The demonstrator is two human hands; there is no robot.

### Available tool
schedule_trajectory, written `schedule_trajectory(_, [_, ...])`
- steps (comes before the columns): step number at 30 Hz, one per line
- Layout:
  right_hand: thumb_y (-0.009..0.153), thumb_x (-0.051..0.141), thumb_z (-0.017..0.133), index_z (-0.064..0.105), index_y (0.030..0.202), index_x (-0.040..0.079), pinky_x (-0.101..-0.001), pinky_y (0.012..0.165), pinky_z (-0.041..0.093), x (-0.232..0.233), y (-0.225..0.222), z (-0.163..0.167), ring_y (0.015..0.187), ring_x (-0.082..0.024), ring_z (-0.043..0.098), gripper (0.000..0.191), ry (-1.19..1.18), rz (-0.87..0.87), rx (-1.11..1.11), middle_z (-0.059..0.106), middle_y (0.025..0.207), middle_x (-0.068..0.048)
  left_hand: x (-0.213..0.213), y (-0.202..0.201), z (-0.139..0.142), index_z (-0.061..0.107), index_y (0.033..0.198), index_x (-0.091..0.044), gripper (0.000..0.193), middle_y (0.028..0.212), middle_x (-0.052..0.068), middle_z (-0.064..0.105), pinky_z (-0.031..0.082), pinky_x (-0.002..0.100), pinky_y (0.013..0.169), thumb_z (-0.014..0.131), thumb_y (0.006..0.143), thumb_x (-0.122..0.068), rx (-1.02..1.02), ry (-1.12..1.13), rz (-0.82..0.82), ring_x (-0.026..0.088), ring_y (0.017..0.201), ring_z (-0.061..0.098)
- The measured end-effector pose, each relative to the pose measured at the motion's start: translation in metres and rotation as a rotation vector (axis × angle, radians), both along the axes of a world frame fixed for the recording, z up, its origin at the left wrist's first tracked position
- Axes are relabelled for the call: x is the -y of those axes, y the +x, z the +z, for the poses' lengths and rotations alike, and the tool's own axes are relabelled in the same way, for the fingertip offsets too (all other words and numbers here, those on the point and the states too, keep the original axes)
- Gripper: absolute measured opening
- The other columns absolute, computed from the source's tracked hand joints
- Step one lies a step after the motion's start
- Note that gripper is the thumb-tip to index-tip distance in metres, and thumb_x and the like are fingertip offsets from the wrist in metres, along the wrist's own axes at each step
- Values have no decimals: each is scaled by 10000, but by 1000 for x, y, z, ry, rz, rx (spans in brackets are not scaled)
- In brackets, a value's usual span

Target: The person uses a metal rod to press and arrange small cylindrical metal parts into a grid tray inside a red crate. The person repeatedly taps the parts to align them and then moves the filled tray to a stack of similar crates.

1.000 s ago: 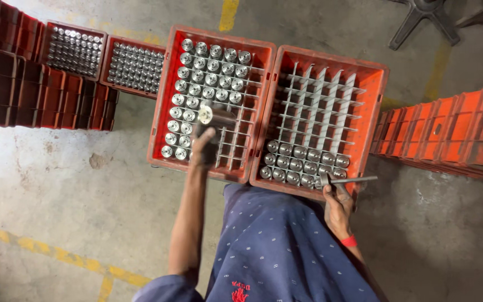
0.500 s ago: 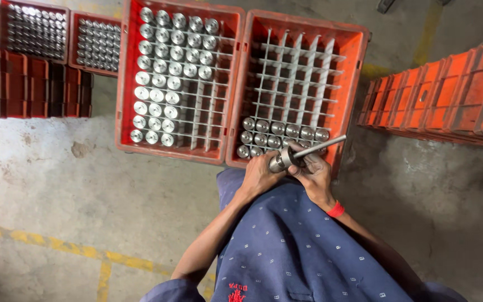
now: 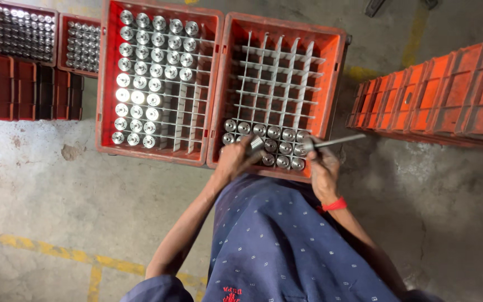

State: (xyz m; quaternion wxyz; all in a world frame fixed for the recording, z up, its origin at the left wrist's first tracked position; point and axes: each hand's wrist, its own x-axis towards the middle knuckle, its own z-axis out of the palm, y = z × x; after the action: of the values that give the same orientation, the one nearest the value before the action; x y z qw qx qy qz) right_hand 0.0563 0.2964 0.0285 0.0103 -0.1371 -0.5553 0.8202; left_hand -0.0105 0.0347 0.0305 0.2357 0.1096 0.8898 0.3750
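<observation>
While it sits over the near edge of the right-hand crate, the small metal cylinder (image 3: 255, 144) is wrapped in the fingers of the left hand (image 3: 235, 159), with only its shiny upper end showing above the knuckles. It is held just above the near rows of the divider grid, close to the finished cylinders (image 3: 275, 133) that already fill the two nearest rows of cells. The left hand is clenched round the part, thumb side towards the crate.

Just to the right, the right hand (image 3: 322, 166) grips a thin metal rod (image 3: 339, 141) that slants up and away to the right, its far end reaching past the crate's corner. The near end of the rod lies beside the held cylinder; whether the two touch is hard to tell from this angle. A red band (image 3: 335, 205) circles the right wrist.

The right crate (image 3: 339, 72) is orange-red plastic with a pale grid, most of its cells bare. Touching its left side stands a second red crate (image 3: 106, 89), whose left columns and top rows are packed with upright metal cylinders (image 3: 141, 84) seen end-on. Farther left are two smaller trays of parts (image 3: 23, 31) on stacked crates, and to the right a row of orange crates (image 3: 448, 89) lies on the concrete floor (image 3: 57, 201), which carries a worn yellow line (image 3: 57, 251). The person's dotted blue shirt (image 3: 286, 246) fills the bottom of the view.
</observation>
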Motion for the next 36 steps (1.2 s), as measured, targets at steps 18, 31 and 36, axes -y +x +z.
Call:
schedule_trajectory(18, [1023, 15, 647, 586, 1407, -76, -219, 928, 420, 25, 25, -16, 994, -55, 529, 400, -24, -92, 24, 635, 1137, 17, 123, -108, -33, 688, 1352, -110, 383, 1312, 112, 645, 572, 417, 943, 663, 970, -109, -630, -258, 330, 306, 1132, 642])
schedule_trajectory(31, [996, 1, 684, 544, 1481, -97, -215, 899, 423, 57, 38, -49, 948, -60, 525, 514, -14, -127, 18, 613, 1103, -6, 155, -152, 7, 703, 1176, -122, 519, 1342, 136, 563, 494, 474, 1088, 905, 790, -403, -801, 23, 279, 317, 1279, 533])
schedule_trajectory(36, [974, 48, 702, 570, 1450, -92, -259, 982, 434, 70, 26, -31, 1071, -109, 563, 513, 12, -49, 81, 647, 1203, -40, 119, -96, 32, 589, 1146, -102, 605, 1150, 57, 658, 615, 391, 889, 880, 770, -476, -286, 975, 511, 210, 1055, 676])
